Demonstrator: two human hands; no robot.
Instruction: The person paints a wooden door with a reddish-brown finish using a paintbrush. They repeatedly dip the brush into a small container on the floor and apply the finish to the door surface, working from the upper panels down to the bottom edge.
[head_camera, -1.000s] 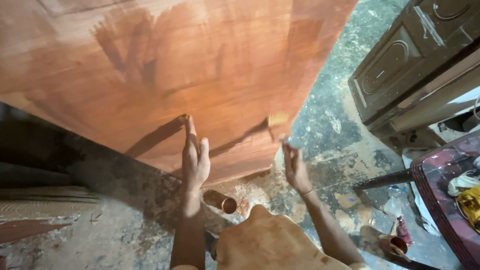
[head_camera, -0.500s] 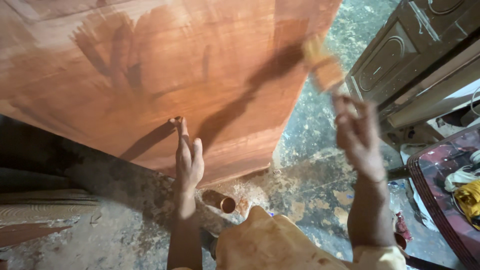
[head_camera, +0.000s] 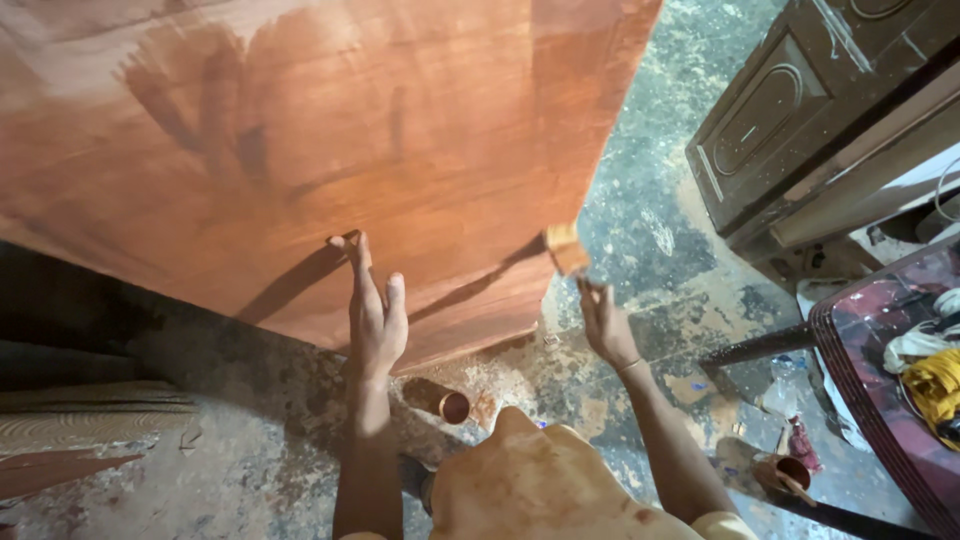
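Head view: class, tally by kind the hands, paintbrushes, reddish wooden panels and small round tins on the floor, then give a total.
Hands: 2, the left hand and the right hand
Paintbrushes: 1, the paintbrush
Reddish wooden panels: 1, the panel
Small round tins: 2, one tin and another tin
Total: 6

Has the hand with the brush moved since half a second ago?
Yes. The right hand with the brush has dropped from high beside the wooden panel's right edge to near its lower corner.

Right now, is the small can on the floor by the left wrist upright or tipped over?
Tipped over. The can lies on its side on the floor, round mouth facing right, beside the left hand. Contents: cannot tell.
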